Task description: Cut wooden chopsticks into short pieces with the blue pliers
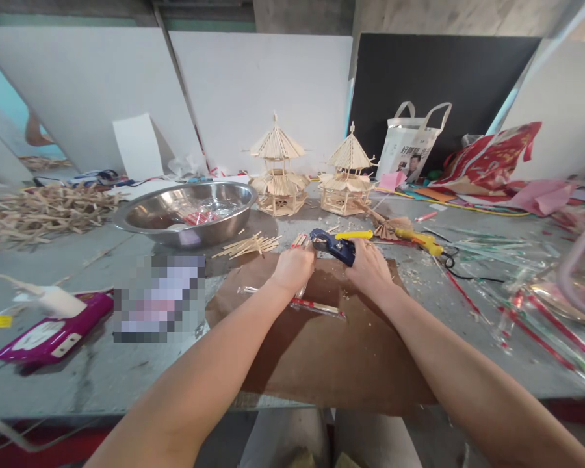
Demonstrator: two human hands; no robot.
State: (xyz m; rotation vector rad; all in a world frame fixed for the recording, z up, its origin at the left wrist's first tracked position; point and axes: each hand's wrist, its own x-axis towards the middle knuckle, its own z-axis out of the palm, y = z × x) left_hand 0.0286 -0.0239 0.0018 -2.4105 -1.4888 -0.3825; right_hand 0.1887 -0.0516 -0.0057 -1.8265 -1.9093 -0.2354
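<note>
My left hand (295, 265) is closed around a small bundle of sticks (299, 240), whose pale, red-marked ends show above the fist. In my right hand (369, 268) is a hand cutter (332, 246) with a dark blue body and a yellow handle; its jaw end is close beside the bundle. I cannot tell whether the jaw touches the sticks. Below both hands, plastic-wrapped chopsticks (322, 308) with a red label lie on a brown sheet (331, 357). A loose pile of cut sticks (251, 245) lies just beyond my left hand.
Two stick-built pagoda models (277, 188) stand at the back. A steel basin (151, 229), a blurred-out rectangle (160, 299) and a purple power bank or socket (73, 325) lie to the left. Plastic wrappers (492, 253) and a glue gun (422, 240) are to the right.
</note>
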